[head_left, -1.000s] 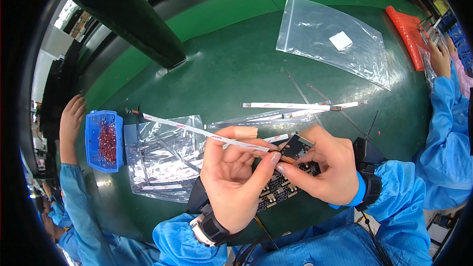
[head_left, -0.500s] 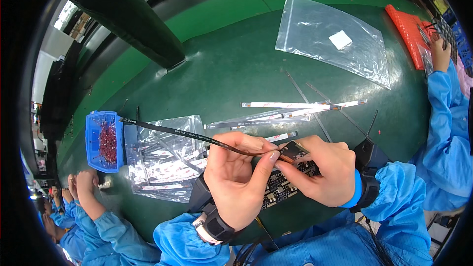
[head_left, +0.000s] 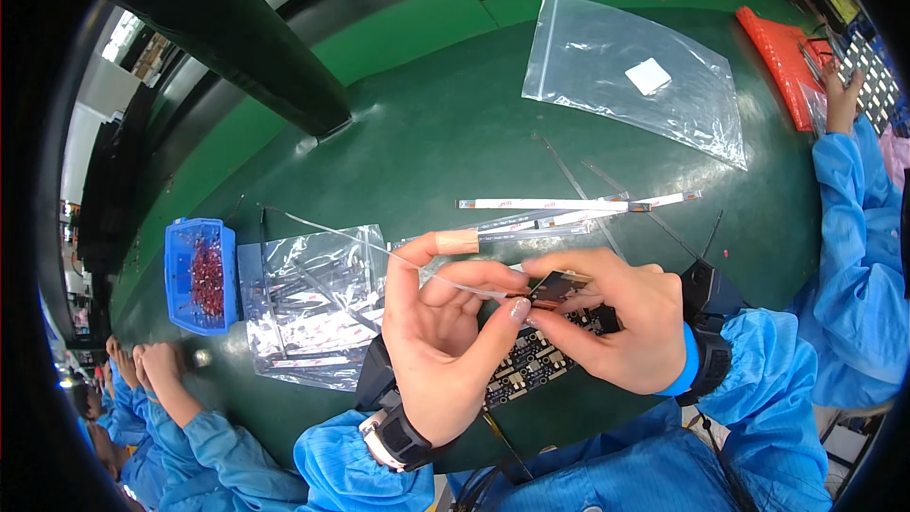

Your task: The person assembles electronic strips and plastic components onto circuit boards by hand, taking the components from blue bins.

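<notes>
Between the thumb and a finger of my left hand (head_left: 431, 351) is one end of a thin flat ribbon cable (head_left: 327, 227). The index finger is lifted away, with a tan wrap round its tip. The cable stretches left past the hand, showing pale and nearly edge-on. My right hand (head_left: 626, 327) pinches a small dark circuit board (head_left: 561, 285) by its edges. Cable end and board meet at the fingertips; whether they are joined I cannot tell. Below both hands lies a black panel of circuit boards (head_left: 531, 370), partly covered by them.
Several loose flat cables (head_left: 550, 205) lie beyond my hands. To their left are a clear bag of cables (head_left: 313, 360) and a blue bin (head_left: 202, 322) of small red parts. A clear zip bag (head_left: 597, 66) lies farther off. Co-workers' hands are at both sides.
The cable has turned from its black face to a pale, thin edge. My left index finger has lifted off it. The co-worker at right has raised a panel with pale squares.
</notes>
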Motion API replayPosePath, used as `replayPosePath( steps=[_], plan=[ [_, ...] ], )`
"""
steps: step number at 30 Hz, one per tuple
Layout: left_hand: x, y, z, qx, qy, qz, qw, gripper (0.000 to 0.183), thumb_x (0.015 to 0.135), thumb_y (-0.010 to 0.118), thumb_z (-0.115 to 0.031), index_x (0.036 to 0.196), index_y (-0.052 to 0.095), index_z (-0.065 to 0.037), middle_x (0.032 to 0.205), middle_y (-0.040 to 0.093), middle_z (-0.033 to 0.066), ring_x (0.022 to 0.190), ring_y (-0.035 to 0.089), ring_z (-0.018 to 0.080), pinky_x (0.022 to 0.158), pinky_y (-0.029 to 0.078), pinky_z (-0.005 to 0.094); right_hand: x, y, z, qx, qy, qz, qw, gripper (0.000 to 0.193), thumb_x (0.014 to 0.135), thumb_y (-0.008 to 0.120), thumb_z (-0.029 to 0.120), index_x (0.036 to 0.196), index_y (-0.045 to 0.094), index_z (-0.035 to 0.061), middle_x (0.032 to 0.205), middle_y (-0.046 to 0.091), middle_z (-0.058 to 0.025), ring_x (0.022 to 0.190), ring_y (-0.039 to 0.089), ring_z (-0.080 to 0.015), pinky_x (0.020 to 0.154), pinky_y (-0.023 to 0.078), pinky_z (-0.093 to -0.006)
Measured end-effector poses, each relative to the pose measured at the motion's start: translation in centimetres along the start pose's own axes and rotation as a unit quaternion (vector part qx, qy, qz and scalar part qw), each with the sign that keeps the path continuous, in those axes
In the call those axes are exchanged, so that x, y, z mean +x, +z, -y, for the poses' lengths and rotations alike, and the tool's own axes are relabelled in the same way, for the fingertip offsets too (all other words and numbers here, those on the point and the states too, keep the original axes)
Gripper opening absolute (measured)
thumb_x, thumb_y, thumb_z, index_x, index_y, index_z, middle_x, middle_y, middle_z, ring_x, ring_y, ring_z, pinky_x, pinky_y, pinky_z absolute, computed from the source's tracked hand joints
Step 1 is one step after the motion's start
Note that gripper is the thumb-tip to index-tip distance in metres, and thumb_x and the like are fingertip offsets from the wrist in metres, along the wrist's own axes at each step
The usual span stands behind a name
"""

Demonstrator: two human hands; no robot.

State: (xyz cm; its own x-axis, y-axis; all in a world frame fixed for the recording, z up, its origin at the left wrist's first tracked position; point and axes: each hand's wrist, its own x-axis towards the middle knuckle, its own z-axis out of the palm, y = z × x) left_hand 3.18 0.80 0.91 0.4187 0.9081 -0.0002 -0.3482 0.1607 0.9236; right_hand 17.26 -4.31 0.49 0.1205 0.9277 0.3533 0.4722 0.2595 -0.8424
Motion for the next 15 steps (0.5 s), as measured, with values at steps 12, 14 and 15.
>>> replayPosePath(
  steps=[12,14,15],
  plan=[
    [-0.3,-0.9,0.5,-0.008,-0.017,0.046,0.999,0.053,0.074,0.058,0.015,0.119,0.033,0.001,0.091,0.061,0.0141,0.092,0.058,0.0175,0.083,0.045,0.0302,0.0,-0.2,-0.2,0.014,-0.005,0.016,1.000,0.043,0.070,0.070,0.001,0.111,0.056,0.0023,0.085,0.065,-0.0122,0.069,0.067,-0.0207,0.058,0.053,-0.0279],
    [-0.3,-0.8,0.4,-0.012,-0.018,0.032,0.999,0.052,0.073,0.059,0.016,0.117,0.033,0.002,0.090,0.061,0.0143,0.091,0.058,0.0178,0.083,0.045,0.0303,0.0,-0.2,-0.3,0.016,-0.007,0.020,1.000,0.043,0.070,0.069,0.001,0.111,0.057,0.0022,0.087,0.065,-0.0127,0.069,0.066,-0.0214,0.058,0.053,-0.0280],
    [-0.4,-0.7,0.3,-0.012,-0.018,0.032,0.999,0.052,0.073,0.059,0.016,0.117,0.033,0.002,0.090,0.061,0.0143,0.091,0.058,0.0178,0.083,0.045,0.0303,0.0,-0.3,-0.3,0.017,-0.009,0.025,1.000,0.042,0.070,0.069,0.001,0.111,0.057,0.0021,0.088,0.065,-0.0131,0.070,0.066,-0.0222,0.058,0.053,-0.0281]
  ],
)
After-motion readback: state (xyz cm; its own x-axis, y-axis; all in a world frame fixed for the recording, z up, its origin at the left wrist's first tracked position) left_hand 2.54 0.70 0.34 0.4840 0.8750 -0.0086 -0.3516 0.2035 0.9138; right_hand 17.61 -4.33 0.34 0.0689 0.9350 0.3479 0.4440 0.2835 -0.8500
